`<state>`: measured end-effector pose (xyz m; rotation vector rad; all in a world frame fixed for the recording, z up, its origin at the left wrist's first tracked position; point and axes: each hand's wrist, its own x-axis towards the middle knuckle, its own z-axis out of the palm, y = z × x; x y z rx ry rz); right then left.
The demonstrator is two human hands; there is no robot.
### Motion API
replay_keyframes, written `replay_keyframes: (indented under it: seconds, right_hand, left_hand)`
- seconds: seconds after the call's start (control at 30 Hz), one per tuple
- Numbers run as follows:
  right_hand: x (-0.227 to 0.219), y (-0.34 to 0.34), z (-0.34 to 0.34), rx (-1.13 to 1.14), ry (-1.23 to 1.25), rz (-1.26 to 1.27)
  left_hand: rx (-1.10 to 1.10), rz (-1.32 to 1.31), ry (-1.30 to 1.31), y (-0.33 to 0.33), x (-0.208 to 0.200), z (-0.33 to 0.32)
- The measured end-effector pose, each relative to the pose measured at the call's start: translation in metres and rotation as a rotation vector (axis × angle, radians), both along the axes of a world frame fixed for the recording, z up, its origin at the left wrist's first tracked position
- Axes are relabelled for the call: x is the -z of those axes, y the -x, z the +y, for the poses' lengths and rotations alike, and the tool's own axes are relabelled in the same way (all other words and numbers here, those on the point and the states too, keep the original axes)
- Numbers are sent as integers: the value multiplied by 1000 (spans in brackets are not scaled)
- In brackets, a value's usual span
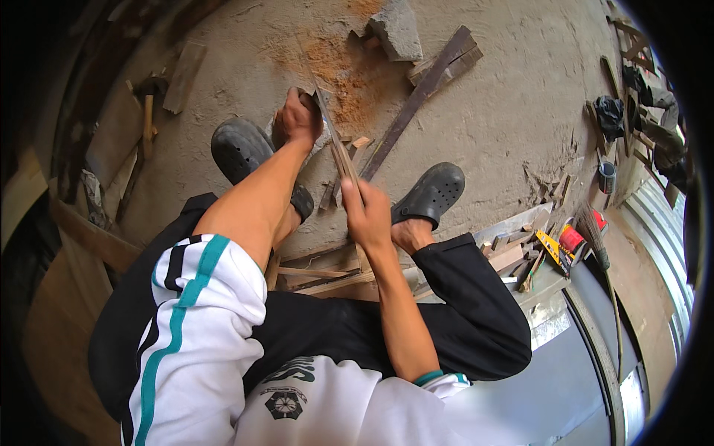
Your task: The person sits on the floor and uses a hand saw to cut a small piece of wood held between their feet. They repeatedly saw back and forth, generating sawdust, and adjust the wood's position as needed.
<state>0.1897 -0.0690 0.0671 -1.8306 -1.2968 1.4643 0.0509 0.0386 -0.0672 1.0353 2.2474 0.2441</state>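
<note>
The left hand point(300, 117) is closed tight around the far end of a thin wooden stick point(341, 152). The right hand point(367, 215) grips the near end of the same stick. The stick runs straight from one hand to the other, above the floor point(506, 97).

Just past the left hand lies a patch of orange sawdust point(338, 63), and farther off a grey stone point(396, 30). A long dark plank point(420, 93) lies to the right of the stick. A black shoe point(431, 193) sits just beside the right hand. Another black shoe point(238, 149) sits near the left hand. Below the right hand lie wood scraps point(327, 275).
</note>
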Motion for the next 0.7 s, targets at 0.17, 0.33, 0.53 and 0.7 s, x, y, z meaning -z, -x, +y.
replay_keyframes:
  seconds: [0.17, 0.33, 0.53, 0.7]
  right_hand:
    - [-38, -32, -59, -34, 65, 30]
    - [21, -4, -2, 29, -8, 61]
    - [-18, -34, -70, 18, 51, 77]
    - [31, -11, -24, 78, -47, 81]
  left_hand:
    - [40, 123, -105, 13, 19, -3]
    - [96, 100, -71, -2, 6, -3]
    - [60, 109, -89, 13, 19, -5]
    - [39, 72, 8, -2, -4, -1]
